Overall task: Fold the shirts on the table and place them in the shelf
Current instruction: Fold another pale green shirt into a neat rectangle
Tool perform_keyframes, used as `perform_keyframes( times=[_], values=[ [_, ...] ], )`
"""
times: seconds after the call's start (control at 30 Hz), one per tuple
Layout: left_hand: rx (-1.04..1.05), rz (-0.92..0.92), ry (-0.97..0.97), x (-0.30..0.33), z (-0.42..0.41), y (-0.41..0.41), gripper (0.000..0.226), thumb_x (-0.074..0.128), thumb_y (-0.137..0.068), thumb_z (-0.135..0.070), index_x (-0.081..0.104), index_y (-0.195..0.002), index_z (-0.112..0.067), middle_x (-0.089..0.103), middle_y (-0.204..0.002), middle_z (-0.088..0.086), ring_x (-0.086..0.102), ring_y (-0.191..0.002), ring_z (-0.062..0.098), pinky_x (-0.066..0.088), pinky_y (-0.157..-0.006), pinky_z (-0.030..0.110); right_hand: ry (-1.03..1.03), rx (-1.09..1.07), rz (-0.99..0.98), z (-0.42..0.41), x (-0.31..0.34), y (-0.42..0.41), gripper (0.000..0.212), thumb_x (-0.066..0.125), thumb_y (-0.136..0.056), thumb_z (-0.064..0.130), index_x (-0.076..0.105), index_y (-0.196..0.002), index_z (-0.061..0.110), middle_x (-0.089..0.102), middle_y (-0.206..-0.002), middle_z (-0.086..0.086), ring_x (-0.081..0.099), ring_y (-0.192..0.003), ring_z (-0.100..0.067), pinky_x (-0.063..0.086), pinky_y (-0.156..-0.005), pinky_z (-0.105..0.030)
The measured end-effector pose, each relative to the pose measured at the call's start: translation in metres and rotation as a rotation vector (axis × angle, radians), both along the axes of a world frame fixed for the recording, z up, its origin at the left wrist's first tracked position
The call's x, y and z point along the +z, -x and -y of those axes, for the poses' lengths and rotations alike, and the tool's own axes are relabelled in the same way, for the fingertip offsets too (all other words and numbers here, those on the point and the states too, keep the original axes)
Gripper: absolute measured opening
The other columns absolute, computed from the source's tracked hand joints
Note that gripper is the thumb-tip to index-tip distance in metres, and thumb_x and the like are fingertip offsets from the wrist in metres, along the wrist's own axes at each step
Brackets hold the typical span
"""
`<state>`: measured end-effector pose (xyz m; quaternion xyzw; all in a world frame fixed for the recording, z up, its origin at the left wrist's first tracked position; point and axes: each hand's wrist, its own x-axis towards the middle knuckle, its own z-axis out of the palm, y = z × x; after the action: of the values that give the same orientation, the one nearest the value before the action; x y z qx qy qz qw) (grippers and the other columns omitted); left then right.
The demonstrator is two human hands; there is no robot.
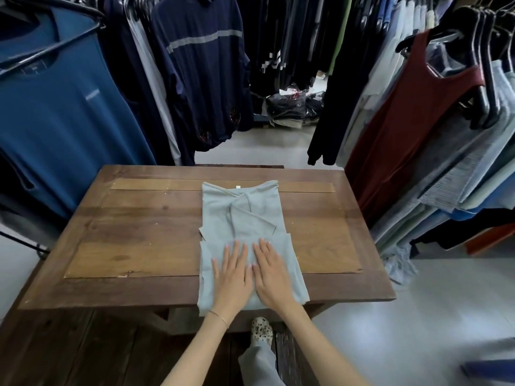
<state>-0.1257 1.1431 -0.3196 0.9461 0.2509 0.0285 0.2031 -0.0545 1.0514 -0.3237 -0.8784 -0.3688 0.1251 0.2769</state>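
Wooden table; pale-green shirt half-folded.

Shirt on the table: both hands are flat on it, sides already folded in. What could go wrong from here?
1. The light shirt hangs over the near edge of the table; it may slide off once the left hand and right hand lift.
2. The crossed sleeves near the collar lie loose and could spring open during the next fold.
3. No shelf is in view, so carrying it past the hanging clothes may undo the fold.
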Motion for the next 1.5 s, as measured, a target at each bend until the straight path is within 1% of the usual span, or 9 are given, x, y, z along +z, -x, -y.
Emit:
perform_keyframes(
  times=[0.17,0.37,0.7,0.83,0.97,1.07,1.17,1.23,1.5],
  values=[
    [0.049,0.026,-0.097,-0.019,-0.01,0.014,0.058,0.012,-0.097,-0.051,0.013,-0.152,-0.03,0.008,-0.16,-0.004,0.002,-0.147,0.013,-0.007,-0.116,0.039,0.1,-0.006,0.066,0.006,-0.004,-0.002,0.074,-0.016,-0.083,0.062,-0.002,-0.149,0.031,-0.009,-0.157,0.012,-0.014,-0.144,-0.004,-0.014,-0.115,-0.024],
    [0.095,0.005,-0.126,-0.019,-0.021,0.018,0.059,0.006,-0.099,-0.046,0.023,-0.151,-0.023,0.019,-0.158,0.001,0.016,-0.146,0.02,0.003,-0.117,0.039,0.156,-0.024,0.143,0.015,-0.01,-0.017,0.068,-0.011,-0.09,0.058,0.003,-0.151,0.031,-0.004,-0.158,0.01,-0.006,-0.147,-0.009,-0.01,-0.117,-0.03],
    [0.236,-0.073,-0.071,-0.021,-0.066,0.044,0.062,0.002,-0.096,-0.042,0.0,-0.152,-0.015,-0.007,-0.159,0.002,-0.014,-0.144,0.021,-0.006,-0.117,0.049,0.316,-0.106,0.121,0.061,-0.005,-0.05,0.099,-0.036,-0.069,0.067,-0.006,-0.152,0.021,-0.016,-0.158,0.003,-0.014,-0.147,-0.017,-0.007,-0.118,-0.042],
    [0.142,0.078,0.064,-0.001,-0.069,0.047,0.056,0.024,-0.102,-0.027,0.003,-0.152,-0.015,-0.007,-0.159,0.004,-0.017,-0.143,0.017,-0.003,-0.119,0.046,0.211,-0.06,0.079,0.07,0.012,-0.048,0.075,0.003,-0.093,0.061,-0.001,-0.152,0.014,-0.017,-0.155,0.002,-0.016,-0.146,-0.016,-0.002,-0.121,-0.042],
    [-0.216,0.089,0.037,0.012,-0.034,0.055,0.075,0.01,-0.091,-0.067,-0.003,-0.15,-0.024,-0.011,-0.157,-0.008,-0.013,-0.146,0.009,-0.012,-0.118,0.032,0.161,0.28,0.088,0.075,0.026,-0.024,0.098,0.026,-0.081,0.081,-0.006,-0.152,0.022,-0.018,-0.156,0.005,-0.019,-0.145,-0.009,-0.01,-0.117,-0.025],
    [-0.38,-0.033,-0.103,0.0,-0.011,0.062,0.096,0.035,-0.082,-0.079,-0.005,-0.152,-0.028,-0.015,-0.158,-0.008,-0.014,-0.146,0.012,-0.011,-0.116,0.043,0.25,0.397,0.209,0.079,0.013,-0.012,0.11,0.052,-0.076,0.075,0.002,-0.153,0.015,-0.005,-0.158,-0.002,-0.005,-0.147,-0.016,0.004,-0.12,-0.032],
    [-0.409,-0.092,-0.252,-0.01,-0.01,0.067,0.11,0.082,-0.067,-0.035,0.014,-0.153,-0.023,0.01,-0.161,0.002,0.014,-0.146,0.024,0.018,-0.116,0.05,0.298,0.346,0.317,0.083,0.001,-0.006,0.108,0.078,-0.065,0.054,0.028,-0.147,0.006,0.029,-0.153,-0.009,0.032,-0.14,-0.024,0.04,-0.107,-0.043],
    [-0.391,-0.087,-0.316,-0.011,-0.017,0.071,0.118,0.085,-0.052,-0.005,0.022,-0.151,-0.018,0.02,-0.158,0.006,0.025,-0.143,0.026,0.027,-0.113,0.044,0.278,0.33,0.368,0.084,-0.002,-0.006,0.103,0.082,-0.061,0.046,0.036,-0.144,0.005,0.038,-0.15,-0.01,0.041,-0.136,-0.025,0.044,-0.103,-0.043],
    [-0.471,-0.255,-0.397,-0.004,-0.042,0.088,0.125,0.083,-0.05,-0.001,0.01,-0.152,-0.012,0.0,-0.161,0.002,-0.005,-0.147,0.015,-0.012,-0.117,0.031,0.184,0.273,0.436,0.093,0.004,-0.005,0.083,0.081,-0.056,0.009,0.048,-0.133,0.005,0.06,-0.13,-0.01,0.06,-0.118,-0.024,0.052,-0.093,-0.033]
  ],
)
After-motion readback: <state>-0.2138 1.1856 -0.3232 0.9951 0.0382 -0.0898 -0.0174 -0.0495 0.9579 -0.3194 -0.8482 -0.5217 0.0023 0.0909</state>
